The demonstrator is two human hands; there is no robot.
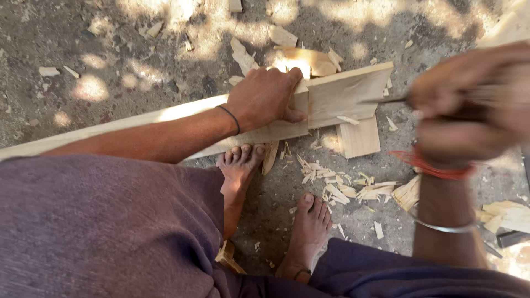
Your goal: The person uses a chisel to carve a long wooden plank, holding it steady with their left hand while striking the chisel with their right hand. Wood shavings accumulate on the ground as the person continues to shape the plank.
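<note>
My left hand (265, 98) presses down on a long pale wooden plank (342, 96) that runs from the left edge to the upper middle, its end resting on a short wooden block (360, 138). My right hand (469, 107), blurred by motion, is raised at the right and grips the handle of a tool whose thin dark blade (386, 100) points at the plank's end. What kind of tool it is cannot be made out. A red thread and a metal bangle circle my right wrist.
My two bare feet (240, 165) (309, 232) stand on grey dirt ground under the plank. Wood chips and shavings (331, 185) lie scattered around them. Larger offcuts (309, 58) lie beyond the plank, and more scraps (505, 215) at the right.
</note>
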